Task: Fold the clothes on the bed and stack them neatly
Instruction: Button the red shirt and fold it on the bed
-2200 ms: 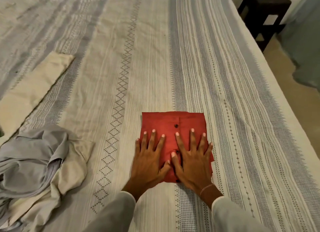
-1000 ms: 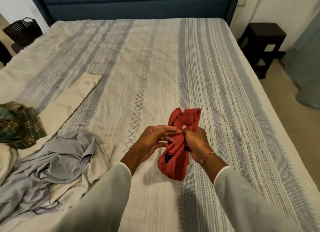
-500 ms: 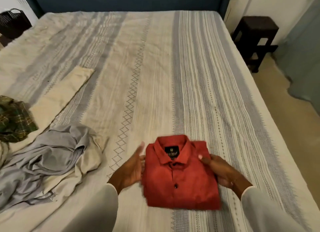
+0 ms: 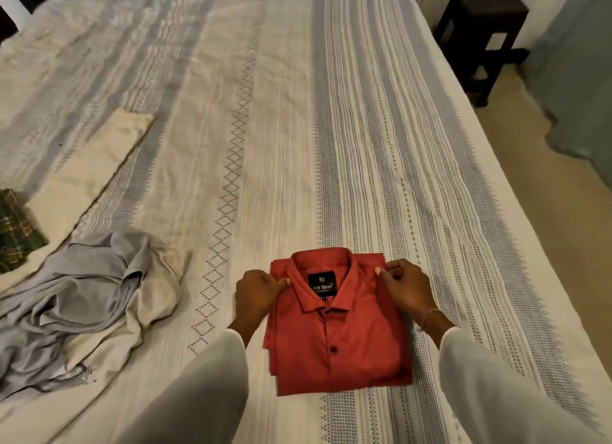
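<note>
A red shirt [image 4: 341,341] lies folded into a rectangle on the striped bed [image 4: 298,129], collar up and facing away from me, buttons showing. My left hand [image 4: 258,294] pinches its left shoulder edge with curled fingers. At the right shoulder corner, my right hand [image 4: 405,286] pinches the fabric the same way. A crumpled grey garment [image 4: 76,298] lies unfolded to the left, over a cream cloth [image 4: 145,304].
A long cream garment [image 4: 89,175] lies flat at the left, with a green plaid piece [image 4: 15,231] at the left edge. A dark wooden stool [image 4: 480,36] stands on the floor beyond the bed's right side, beside a grey-green curtain [image 4: 576,79].
The red shirt was flipped from button-side pressed flat, lifted and bunched, then laid collar-up. Since half a second ago both hands have moved up to its shoulder corners and closed on them.
</note>
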